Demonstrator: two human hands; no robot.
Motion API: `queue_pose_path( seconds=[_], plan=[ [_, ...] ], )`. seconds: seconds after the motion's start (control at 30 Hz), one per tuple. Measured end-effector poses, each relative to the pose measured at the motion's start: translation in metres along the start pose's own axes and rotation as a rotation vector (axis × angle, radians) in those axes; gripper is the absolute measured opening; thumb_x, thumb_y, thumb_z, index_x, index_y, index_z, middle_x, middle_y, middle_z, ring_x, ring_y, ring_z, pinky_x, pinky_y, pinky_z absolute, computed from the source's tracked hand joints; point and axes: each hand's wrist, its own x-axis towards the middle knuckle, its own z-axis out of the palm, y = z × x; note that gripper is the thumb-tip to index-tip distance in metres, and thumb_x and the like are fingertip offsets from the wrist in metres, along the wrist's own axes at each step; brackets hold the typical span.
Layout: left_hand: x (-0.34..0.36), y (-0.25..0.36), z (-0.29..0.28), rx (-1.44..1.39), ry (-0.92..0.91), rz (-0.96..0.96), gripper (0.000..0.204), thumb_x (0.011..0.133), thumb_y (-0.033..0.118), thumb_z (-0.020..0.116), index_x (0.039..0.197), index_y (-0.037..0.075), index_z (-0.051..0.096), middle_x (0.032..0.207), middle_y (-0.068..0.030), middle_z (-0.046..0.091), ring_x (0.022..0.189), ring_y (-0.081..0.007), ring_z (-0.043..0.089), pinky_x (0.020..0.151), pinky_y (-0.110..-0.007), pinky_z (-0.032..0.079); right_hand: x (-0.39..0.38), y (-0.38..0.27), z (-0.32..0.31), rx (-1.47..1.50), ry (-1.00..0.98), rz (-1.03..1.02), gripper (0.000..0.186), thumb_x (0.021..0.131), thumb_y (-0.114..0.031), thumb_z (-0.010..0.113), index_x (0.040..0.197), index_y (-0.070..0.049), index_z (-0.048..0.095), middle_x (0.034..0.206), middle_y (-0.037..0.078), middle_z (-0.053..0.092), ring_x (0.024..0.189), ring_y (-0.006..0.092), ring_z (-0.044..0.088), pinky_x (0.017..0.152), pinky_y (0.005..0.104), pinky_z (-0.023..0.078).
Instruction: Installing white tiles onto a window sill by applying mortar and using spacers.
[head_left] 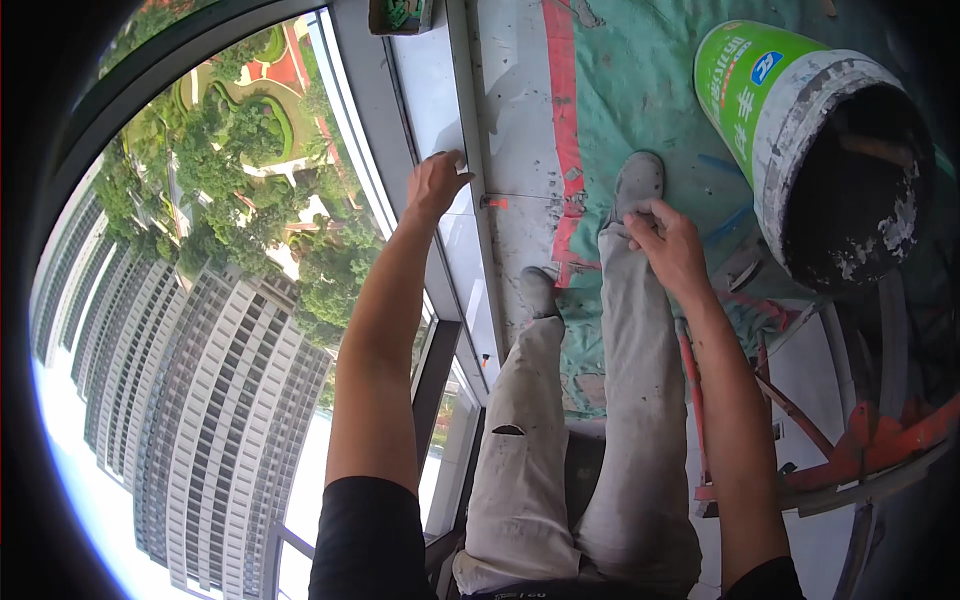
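Observation:
My left hand [437, 185] reaches over the pale tiled window ledge [440, 105]. Its thumb and fingers are apart, with nothing visible between them. Close by, a small orange wedge-shaped piece [495, 202] sits at the ledge's edge, and another orange piece [486, 359] is nearer my knee. My right hand [668, 247] hovers above my right shin, its fingers curled in toward the thumb. Whatever lies in that pinch, if anything, is too small to make out.
At right stands a green-and-white bucket [775, 130], its dark inside crusted with grey residue. Green sheeting [640, 70] with a red stripe covers part of the floor. A red metal frame [860, 440] is at lower right. A small container [400, 15] of green bits tops the ledge. Window glass is left.

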Motion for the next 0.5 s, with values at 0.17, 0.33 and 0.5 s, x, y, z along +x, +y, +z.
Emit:
queue_pose_path(
  seconds=[0.17,0.33,0.5],
  plan=[
    [0.009,0.003,0.03,-0.045,0.065,0.051,0.03,0.1,0.032,0.085,0.112,0.005,0.078,0.107,-0.0167,0.083,0.101,-0.039,0.08,0.086,-0.048,0.061,0.008,0.054,0.007,-0.056,0.089,0.045,0.032,0.109,-0.027,0.077,0.115,0.004,0.078,0.086,0.01,0.079,0.075,0.0164,0.076,0.071,0.0341,0.056],
    [-0.012,-0.026,0.042,-0.479,0.405,0.072,0.028,0.103,0.024,0.08,0.119,0.001,0.08,0.107,-0.0168,0.084,0.097,-0.0336,0.082,0.085,-0.042,0.062,0.007,0.063,0.026,-0.149,0.082,0.009,0.03,0.11,-0.026,0.075,0.119,0.002,0.078,0.087,0.009,0.079,0.075,0.0152,0.074,0.071,0.0331,0.056],
    [-0.077,-0.072,0.092,-0.37,0.472,-0.211,0.033,0.103,0.029,0.078,0.125,0.005,0.079,0.114,-0.0161,0.083,0.105,-0.0387,0.079,0.088,-0.05,0.061,-0.021,0.062,0.05,-0.025,0.195,0.04,0.026,0.112,-0.024,0.072,0.12,0.0,0.079,0.087,0.005,0.077,0.073,0.0115,0.07,0.068,0.0314,0.055]
  ],
)
